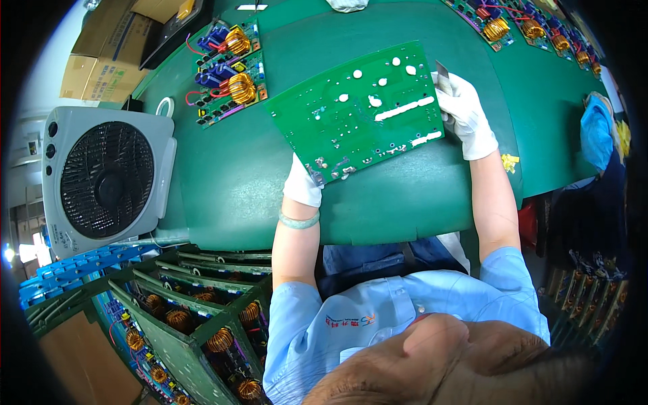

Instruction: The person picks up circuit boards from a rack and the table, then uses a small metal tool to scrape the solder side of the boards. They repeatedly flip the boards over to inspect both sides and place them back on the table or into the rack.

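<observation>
Head view: green board (354, 111) upper centre, between the hands, long axis rising left to right. Left hand (303, 185) grips its lower-left corner, fingertips hidden; right hand (466, 116) pinches flat grey blade (443, 75) at right edge. Neither clearly nearer.

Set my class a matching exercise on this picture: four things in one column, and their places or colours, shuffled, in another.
1. Spotted board
2. Bracelet
3. Fan
4. Carton

A. mostly grey, with a round black front
B. brown, at upper left
C. between left hand and right hand
D. around the left forearm

Pairs: 1-C, 2-D, 3-A, 4-B
</observation>
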### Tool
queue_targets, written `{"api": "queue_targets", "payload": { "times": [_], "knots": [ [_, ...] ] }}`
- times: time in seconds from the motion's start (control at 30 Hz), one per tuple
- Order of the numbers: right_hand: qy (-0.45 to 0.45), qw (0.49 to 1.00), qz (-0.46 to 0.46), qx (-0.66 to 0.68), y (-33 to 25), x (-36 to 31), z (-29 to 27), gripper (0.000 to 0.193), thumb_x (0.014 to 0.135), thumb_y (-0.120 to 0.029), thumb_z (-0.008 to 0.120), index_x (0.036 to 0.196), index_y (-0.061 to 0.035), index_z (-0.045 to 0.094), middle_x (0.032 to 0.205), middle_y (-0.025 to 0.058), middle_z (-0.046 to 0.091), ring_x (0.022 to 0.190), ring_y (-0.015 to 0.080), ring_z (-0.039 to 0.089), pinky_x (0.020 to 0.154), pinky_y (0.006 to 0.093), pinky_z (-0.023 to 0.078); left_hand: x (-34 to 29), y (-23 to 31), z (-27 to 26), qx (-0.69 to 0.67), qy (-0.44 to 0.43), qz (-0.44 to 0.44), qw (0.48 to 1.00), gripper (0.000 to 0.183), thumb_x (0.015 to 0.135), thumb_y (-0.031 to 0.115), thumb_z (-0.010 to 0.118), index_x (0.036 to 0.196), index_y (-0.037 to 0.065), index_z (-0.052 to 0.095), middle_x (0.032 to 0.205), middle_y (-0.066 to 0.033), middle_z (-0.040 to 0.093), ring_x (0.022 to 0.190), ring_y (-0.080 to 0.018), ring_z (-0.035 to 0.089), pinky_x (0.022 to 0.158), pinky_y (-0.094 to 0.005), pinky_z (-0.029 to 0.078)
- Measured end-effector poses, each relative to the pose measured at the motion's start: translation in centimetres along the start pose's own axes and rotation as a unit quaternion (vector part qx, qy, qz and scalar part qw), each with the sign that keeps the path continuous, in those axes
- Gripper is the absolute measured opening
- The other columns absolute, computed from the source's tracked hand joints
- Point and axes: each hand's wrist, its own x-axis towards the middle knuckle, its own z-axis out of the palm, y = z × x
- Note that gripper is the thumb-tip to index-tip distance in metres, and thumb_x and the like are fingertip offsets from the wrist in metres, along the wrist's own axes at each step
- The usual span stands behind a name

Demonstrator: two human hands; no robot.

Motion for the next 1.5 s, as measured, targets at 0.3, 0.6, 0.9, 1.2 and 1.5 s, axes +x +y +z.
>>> {"api": "queue_targets", "payload": {
  "times": [0.3,0.6,0.9,1.2,1.5],
  "knots": [
    [-0.011,1.0,-0.008,-0.025,0.3,0.1,-0.4,0.046,0.085,-0.023,0.072,0.122,0.002,0.06,0.082,-0.0017,0.059,0.059,0.0023,0.045,0.049,0.0166,0.032,0.8,-0.3,0.0,-0.012,-0.027,-0.012,0.999,0.055,0.102,0.047,0.034,0.137,0.008,0.049,0.128,-0.0158,0.059,0.101,-0.0296,0.065,0.064,-0.0418,0.056],
    [-0.016,0.999,-0.029,-0.01,1.3,0.5,-0.7,0.045,0.088,-0.021,0.069,0.125,0.0028,0.059,0.082,-0.0034,0.058,0.057,0.001,0.043,0.048,0.0155,0.03,1.0,-0.3,0.3,-0.016,-0.039,-0.015,0.999,0.055,0.102,0.047,0.034,0.137,0.007,0.049,0.127,-0.016,0.06,0.099,-0.0292,0.065,0.061,-0.0409,0.055],
    [0.0,0.998,-0.026,-0.051,0.9,0.3,-0.3,0.054,0.086,-0.029,0.07,0.126,0.0044,0.058,0.078,-0.0073,0.057,0.057,-0.0017,0.041,0.05,0.0148,0.028,0.6,-0.4,0.3,-0.017,-0.04,-0.017,0.999,0.055,0.102,0.047,0.034,0.136,0.007,0.05,0.125,-0.0162,0.061,0.097,-0.0289,0.066,0.058,-0.04,0.055],
    [0.004,0.998,-0.026,-0.061,0.8,0.2,-0.4,0.054,0.086,-0.03,0.069,0.126,0.0041,0.058,0.08,-0.0069,0.058,0.057,-0.0016,0.041,0.051,0.0148,0.029,0.5,-0.5,0.4,-0.018,-0.041,-0.018,0.999,0.055,0.102,0.047,0.034,0.135,0.006,0.05,0.124,-0.0163,0.062,0.094,-0.0285,0.067,0.056,-0.0391,0.055],
    [-0.007,0.999,-0.042,-0.012,1.3,0.4,-0.5,0.045,0.088,-0.021,0.068,0.124,0.0035,0.059,0.081,-0.0036,0.058,0.057,0.0006,0.042,0.05,0.0163,0.031,0.9,-0.3,0.6,-0.011,-0.044,-0.018,0.999,0.055,0.102,0.047,0.034,0.134,0.006,0.051,0.123,-0.0165,0.062,0.092,-0.0282,0.068,0.053,-0.0382,0.055]
  ]
}}
